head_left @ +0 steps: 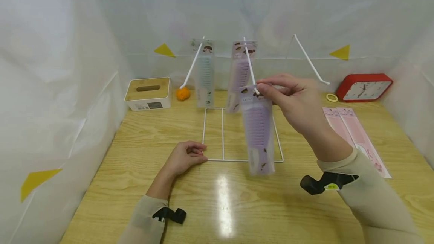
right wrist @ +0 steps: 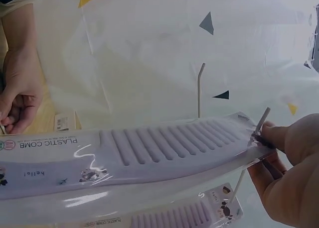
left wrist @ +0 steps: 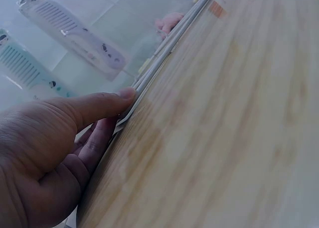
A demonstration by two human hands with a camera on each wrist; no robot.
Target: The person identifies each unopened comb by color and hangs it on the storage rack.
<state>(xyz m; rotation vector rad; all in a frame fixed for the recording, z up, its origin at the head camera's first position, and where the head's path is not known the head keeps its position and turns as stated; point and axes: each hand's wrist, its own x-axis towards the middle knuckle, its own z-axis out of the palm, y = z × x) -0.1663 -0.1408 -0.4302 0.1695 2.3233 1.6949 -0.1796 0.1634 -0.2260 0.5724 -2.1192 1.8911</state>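
My right hand [head_left: 295, 102] pinches the top of a packaged purple comb [head_left: 259, 127] between thumb and fingers. The middle hook's tip [right wrist: 264, 117] pokes through the top of that package in the right wrist view. Further back on the same hook hangs another purple comb [head_left: 240, 74] in its clear pack. A packaged green comb [head_left: 205, 72] hangs on the left hook [head_left: 192, 67], while the right hook [head_left: 310, 58] is bare. Down at the front left corner of the white wire display rack [head_left: 223, 134], my left hand [head_left: 184, 157] grips the base wire with thumb and fingers.
Two flat pink packages [head_left: 359, 134] lie on the table at the right, below a red clock [head_left: 366, 87] and a yellow ring [head_left: 332, 97]. A tissue box [head_left: 149, 93] with a wooden lid and an orange ball [head_left: 183, 93] stand at the back left.
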